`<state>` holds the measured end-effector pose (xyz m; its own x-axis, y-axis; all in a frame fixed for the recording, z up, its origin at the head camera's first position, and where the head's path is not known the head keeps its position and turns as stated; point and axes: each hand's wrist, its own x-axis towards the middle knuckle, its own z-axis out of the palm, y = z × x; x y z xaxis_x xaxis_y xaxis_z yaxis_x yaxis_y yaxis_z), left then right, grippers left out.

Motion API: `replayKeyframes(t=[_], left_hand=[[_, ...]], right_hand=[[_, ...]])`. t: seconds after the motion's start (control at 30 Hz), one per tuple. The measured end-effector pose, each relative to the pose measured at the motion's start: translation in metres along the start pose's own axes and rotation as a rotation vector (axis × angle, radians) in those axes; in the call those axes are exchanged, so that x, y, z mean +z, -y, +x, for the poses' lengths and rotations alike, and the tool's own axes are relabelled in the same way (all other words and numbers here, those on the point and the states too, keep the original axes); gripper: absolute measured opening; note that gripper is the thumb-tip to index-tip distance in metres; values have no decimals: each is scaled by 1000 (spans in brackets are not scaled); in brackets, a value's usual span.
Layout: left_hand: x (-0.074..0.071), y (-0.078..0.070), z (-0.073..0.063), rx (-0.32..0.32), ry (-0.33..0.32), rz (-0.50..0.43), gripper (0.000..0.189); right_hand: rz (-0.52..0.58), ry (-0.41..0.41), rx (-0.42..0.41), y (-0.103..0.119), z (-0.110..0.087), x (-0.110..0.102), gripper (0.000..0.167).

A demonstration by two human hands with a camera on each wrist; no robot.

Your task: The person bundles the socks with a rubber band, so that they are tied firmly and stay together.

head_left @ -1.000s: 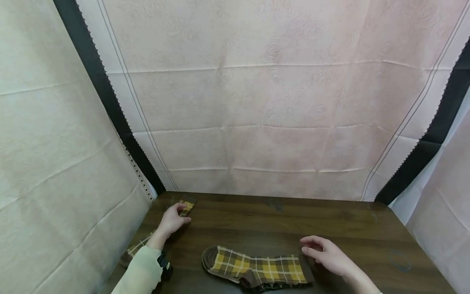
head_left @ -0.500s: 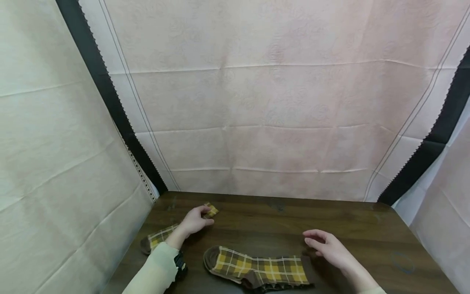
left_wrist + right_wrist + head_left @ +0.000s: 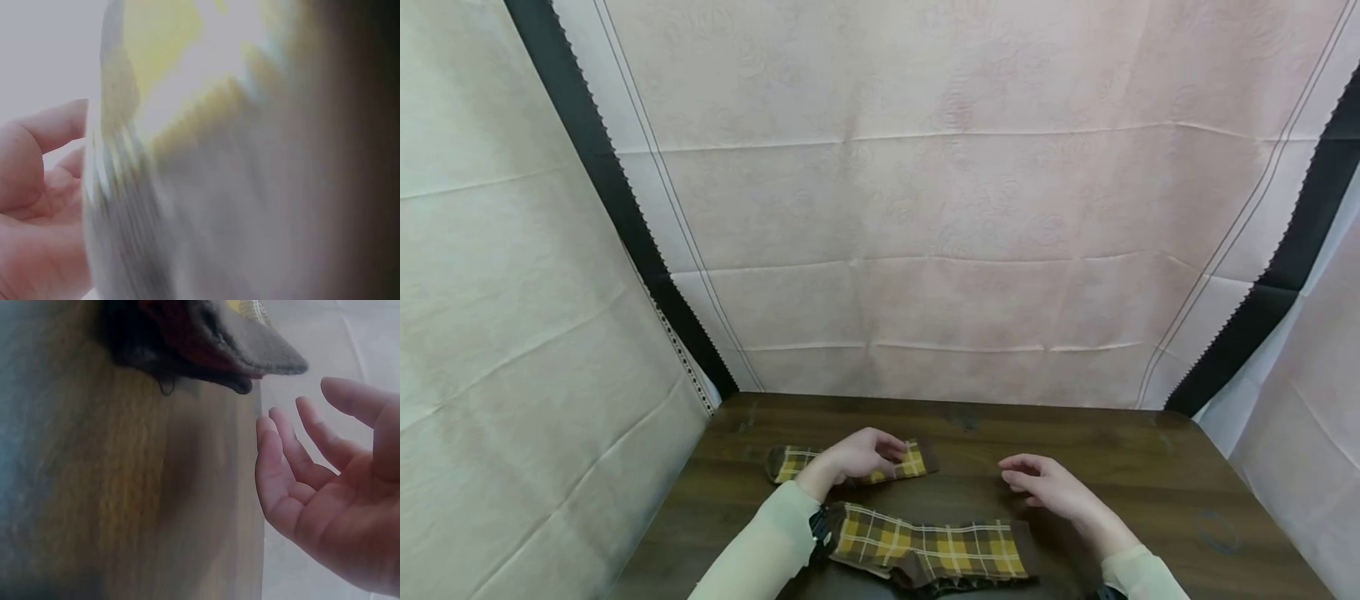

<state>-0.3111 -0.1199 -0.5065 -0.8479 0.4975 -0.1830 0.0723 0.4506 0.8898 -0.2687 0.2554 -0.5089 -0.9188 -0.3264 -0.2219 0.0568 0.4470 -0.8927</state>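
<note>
Two plaid socks in yellow and brown with white lines are in the head view. My left hand (image 3: pixel 861 454) grips the far sock (image 3: pixel 916 461) by its leg, from above, and covers its middle. The near sock (image 3: pixel 940 550) lies sideways on the table, toe to the left, partly behind my left wrist. Blurred yellow and brown sock fabric (image 3: pixel 206 156) hides much of the left hand in the left wrist view. My right hand (image 3: pixel 1048 487) holds nothing, fingers loosely bent, just beyond the near sock's cuff (image 3: pixel 250 347).
The dark wooden table (image 3: pixel 1112 450) ends at a pale cloth wall (image 3: pixel 962 292) behind it. Another pale cloth (image 3: pixel 535 350) hangs along the left side. A faint blue ring mark (image 3: pixel 1217 532) shows on the table at the right.
My left hand has brought the far sock rightward from the table's left side, to just behind the near sock. My right hand has shifted slightly left and away from me. The near sock stays put.
</note>
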Motion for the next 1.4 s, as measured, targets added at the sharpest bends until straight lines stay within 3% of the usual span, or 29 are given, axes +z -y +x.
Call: replayKeyframes(t=[0.2,0.57,0.93,1.2,1.4], left_hand=[[19,-15,6,12,84,-28,45],[41,-17,16,37,165,-108,46],[47,-16,20,34,185,-142,45],[50,-15,22,51,226,-153,45],[52,-15,22,60,238,-166,46]], right_hand=[[38,88,22,0,11,8,49],[144,151,26,-1,24,21,56],[158,95,89,0,30,27,52],[6,-35,68,3,30,35,36],[-25,-65,69,3,30,37,33]])
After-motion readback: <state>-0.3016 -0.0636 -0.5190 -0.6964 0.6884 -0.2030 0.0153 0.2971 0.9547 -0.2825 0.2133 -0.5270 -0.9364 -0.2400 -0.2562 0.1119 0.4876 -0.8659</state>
